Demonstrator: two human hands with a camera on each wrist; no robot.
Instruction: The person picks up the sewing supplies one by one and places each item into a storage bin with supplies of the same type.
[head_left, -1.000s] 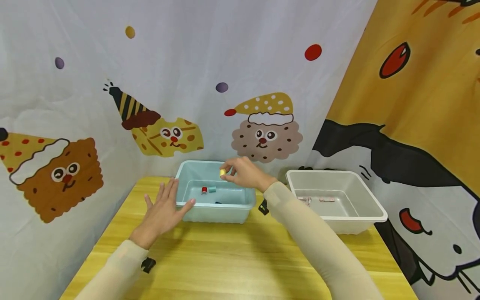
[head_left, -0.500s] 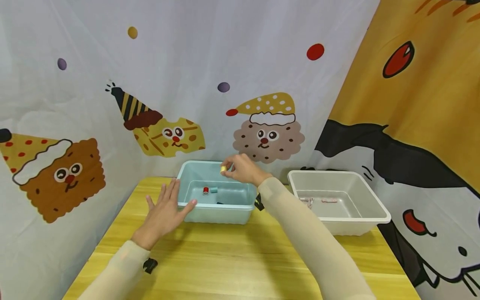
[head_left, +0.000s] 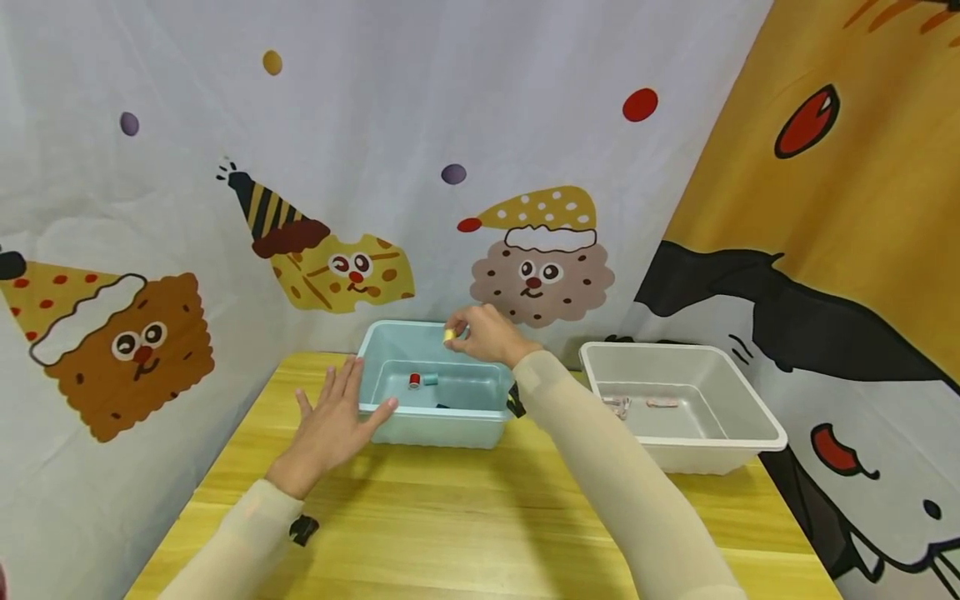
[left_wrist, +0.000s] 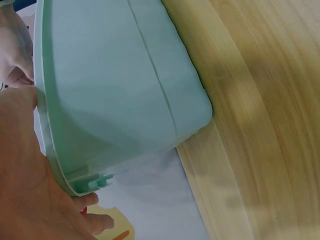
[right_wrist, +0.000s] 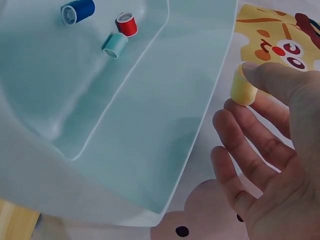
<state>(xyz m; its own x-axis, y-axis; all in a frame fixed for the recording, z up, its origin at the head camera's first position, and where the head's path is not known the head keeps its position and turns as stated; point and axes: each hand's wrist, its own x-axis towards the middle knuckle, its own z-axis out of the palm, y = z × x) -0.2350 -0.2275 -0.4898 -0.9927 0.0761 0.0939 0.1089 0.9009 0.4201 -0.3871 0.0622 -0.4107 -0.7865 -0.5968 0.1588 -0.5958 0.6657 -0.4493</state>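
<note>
A yellow thread spool [right_wrist: 243,87] is pinched between the thumb and fingertips of my right hand [head_left: 489,335], above the back part of the light blue bin [head_left: 442,423]. My left hand [head_left: 330,427] rests at the bin's front left corner, fingers spread along the left rim and thumb over the front rim. On the bin's floor lie a red thread spool [right_wrist: 127,25], a light teal spool [right_wrist: 115,46] and a dark blue spool [right_wrist: 78,11]. In the left wrist view, the left hand [left_wrist: 35,175] touches the rim from outside.
A white bin [head_left: 705,454] stands to the right on the wooden table [head_left: 450,517], with small pinkish wrapped items [head_left: 662,403] inside. Behind the table hangs a printed cloth [head_left: 360,100] with cartoon figures, close to both bins.
The right hand keeps its pinch on the yellow spool and has risen slightly. The left hand stays at the bin corner. The whole head view has shifted slightly.
</note>
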